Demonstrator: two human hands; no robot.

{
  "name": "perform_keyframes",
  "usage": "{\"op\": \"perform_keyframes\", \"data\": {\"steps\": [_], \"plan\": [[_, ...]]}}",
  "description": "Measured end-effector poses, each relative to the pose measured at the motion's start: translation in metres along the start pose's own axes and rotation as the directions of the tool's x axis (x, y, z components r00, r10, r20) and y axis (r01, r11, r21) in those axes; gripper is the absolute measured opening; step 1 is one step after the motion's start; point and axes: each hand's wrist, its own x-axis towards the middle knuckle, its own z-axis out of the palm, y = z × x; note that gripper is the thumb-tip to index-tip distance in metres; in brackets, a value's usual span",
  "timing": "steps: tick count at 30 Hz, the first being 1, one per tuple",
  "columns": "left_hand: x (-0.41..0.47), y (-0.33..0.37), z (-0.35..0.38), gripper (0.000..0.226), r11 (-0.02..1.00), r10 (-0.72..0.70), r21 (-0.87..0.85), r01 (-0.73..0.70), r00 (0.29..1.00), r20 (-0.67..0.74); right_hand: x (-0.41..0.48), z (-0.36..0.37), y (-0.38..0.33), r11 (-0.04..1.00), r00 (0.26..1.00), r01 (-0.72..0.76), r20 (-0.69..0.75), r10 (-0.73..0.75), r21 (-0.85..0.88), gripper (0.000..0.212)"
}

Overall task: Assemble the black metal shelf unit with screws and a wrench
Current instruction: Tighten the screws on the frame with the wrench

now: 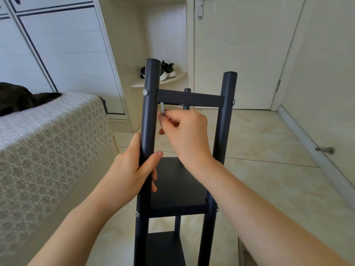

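Note:
The black metal shelf unit (226, 112) stands upright in front of me, with two round posts, a top crossbar (192, 98) and two flat shelves (178, 191) below. Silver screw heads (145, 92) show on the posts at the crossbar and at the middle shelf. My left hand (132, 169) grips the left post (150, 112) at mid height. My right hand (186, 135) pinches a small silver wrench (162, 108) whose upper end reaches up under the left end of the crossbar, inside the frame.
A bed with a patterned cover (48, 141) stands close on the left, a dark garment (23, 98) on it. Behind are a wardrobe, a corner shelf with black and white shoes (167, 71) and a door (242, 54). A door stop (325, 150) sticks out of the right wall.

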Motion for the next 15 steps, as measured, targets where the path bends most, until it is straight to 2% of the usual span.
{"op": "perform_keyframes", "data": {"steps": [7, 15], "plan": [[0.000, -0.002, -0.003, 0.013, 1.000, -0.006, -0.005, 0.006, 1.000, -0.004, -0.001, 0.008, 0.000, 0.999, 0.997, 0.008, -0.081, -0.005, 0.033, 0.026], [0.001, -0.007, -0.006, 0.012, 1.000, -0.010, -0.025, 0.010, 1.000, 0.017, 0.001, 0.013, 0.003, 0.999, 0.997, 0.028, -0.067, -0.026, 0.027, 0.024]]}}
